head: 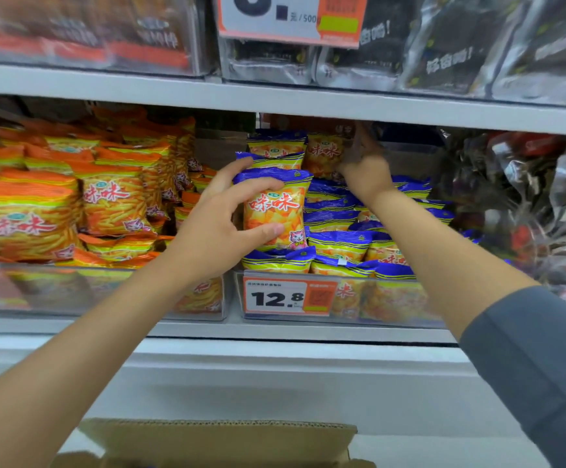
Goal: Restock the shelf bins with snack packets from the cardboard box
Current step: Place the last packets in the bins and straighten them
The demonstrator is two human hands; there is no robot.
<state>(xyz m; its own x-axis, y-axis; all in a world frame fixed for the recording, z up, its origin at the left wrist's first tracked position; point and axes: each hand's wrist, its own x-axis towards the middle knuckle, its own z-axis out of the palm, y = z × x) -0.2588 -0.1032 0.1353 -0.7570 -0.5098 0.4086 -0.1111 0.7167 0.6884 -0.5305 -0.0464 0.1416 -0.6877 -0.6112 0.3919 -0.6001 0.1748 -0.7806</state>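
Observation:
My left hand (222, 217) grips an upright blue-topped snack packet (274, 211) at the front left of the clear middle shelf bin (389, 300), thumb on its front and fingers curled over its top. Several more blue-topped packets (339, 243) lie piled in that bin. Deeper in, under the shelf above, my right hand (364, 165) touches an orange packet (323, 152) standing at the back; its fingers are blurred and in shadow. The cardboard box (220, 440) shows only its open flap at the bottom edge.
A left bin (72, 292) holds orange-topped stick-snack packets (109, 197). Dark silvery packets (524, 197) fill the bin on the right. The shelf board above (274, 103) hangs low over the bins. A 12.8 price tag (288, 297) sits on the middle bin's front.

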